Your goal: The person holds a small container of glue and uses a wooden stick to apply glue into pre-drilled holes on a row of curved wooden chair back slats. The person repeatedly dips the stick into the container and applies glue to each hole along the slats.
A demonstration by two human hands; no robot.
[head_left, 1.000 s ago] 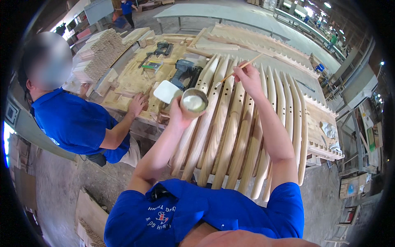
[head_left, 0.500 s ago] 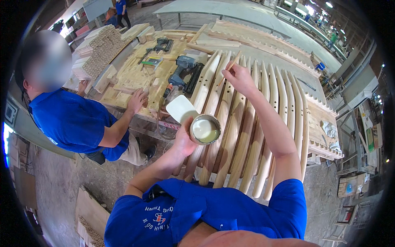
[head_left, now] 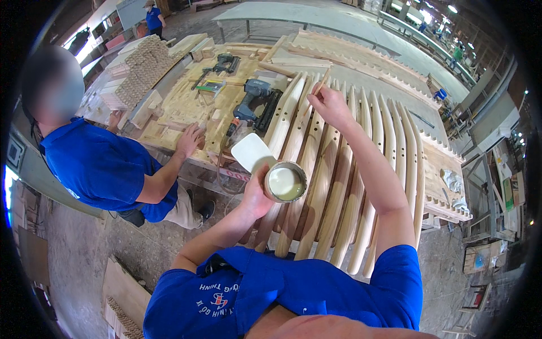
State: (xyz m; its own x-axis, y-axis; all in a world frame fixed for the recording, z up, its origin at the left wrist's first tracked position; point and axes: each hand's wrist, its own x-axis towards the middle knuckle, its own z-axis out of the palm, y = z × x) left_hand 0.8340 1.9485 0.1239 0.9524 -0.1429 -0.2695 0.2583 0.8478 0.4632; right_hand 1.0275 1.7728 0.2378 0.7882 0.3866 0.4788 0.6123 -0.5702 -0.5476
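My left hand (head_left: 257, 195) is wrapped round a small round container (head_left: 285, 182) of milky, pale liquid. A white flat piece with rounded corners (head_left: 251, 151) juts out beside its rim; whether it is attached I cannot tell. In my right hand (head_left: 331, 107) a thin wooden stick (head_left: 323, 81) is pinched, its upper end pointing away from me. That hand hovers over a row of long, curved wooden slats (head_left: 326, 169) with small dark holes. The stick's lower end is close to the slats near the holes; contact is unclear.
Left of the slats, a wooden workbench (head_left: 172, 113) bears two nail guns (head_left: 253, 101) and a hose. A co-worker in a blue shirt (head_left: 101, 161) stands there, one hand on the bench. Stacked notched wood (head_left: 138, 70) lies beyond. Toothed rails (head_left: 361, 59) lie behind the slats.
The container in my left hand has shifted slightly right and tilted a little. My right hand has moved slightly with the stick. A distant person has moved left.
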